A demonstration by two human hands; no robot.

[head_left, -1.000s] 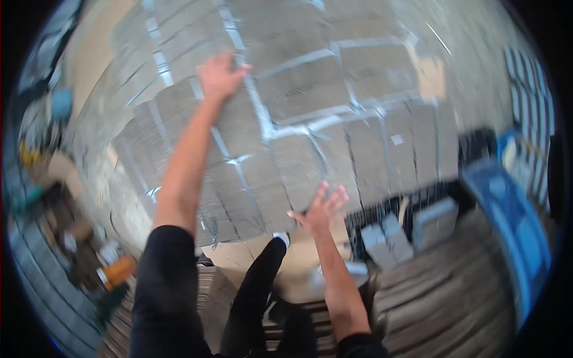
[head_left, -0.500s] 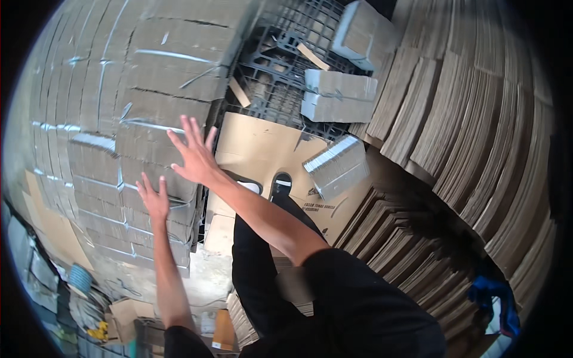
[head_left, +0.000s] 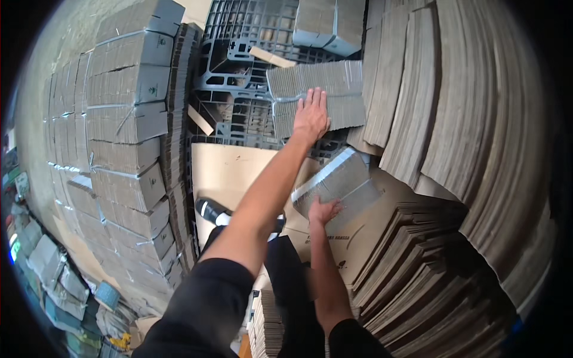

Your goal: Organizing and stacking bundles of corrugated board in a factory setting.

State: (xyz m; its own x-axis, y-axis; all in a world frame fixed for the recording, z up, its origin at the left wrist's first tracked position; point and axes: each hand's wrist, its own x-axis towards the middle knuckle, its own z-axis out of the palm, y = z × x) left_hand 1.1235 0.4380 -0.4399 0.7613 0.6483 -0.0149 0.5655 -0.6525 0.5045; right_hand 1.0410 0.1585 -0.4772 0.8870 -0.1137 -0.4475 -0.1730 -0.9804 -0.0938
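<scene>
My left hand [head_left: 311, 116] lies with fingers stretched out on a strapped bundle of flat cardboard [head_left: 346, 83], which rests partly on a black plastic pallet [head_left: 230, 74]. Nearer to me, my right hand [head_left: 325, 212] is at the near side of a second, tilted cardboard bundle [head_left: 346, 176], its fingers apart and slightly blurred. That bundle lies on a brown cardboard sheet [head_left: 230, 170] with dark print. Neither hand is wrapped round a bundle.
Strapped cardboard bundles [head_left: 128, 119] form a tall stack on the left. High piles of flat cardboard [head_left: 459, 101] stand on the right, with a lower pile [head_left: 412, 268] nearer. Another bundle [head_left: 328, 24] sits farther back. Loose cardboard strips [head_left: 271, 56] lie on the pallet.
Both hands have moved right, away from the left stack. The left hand has come down on the farther bundle, the right hand at the nearer one. The view has turned rightward.
</scene>
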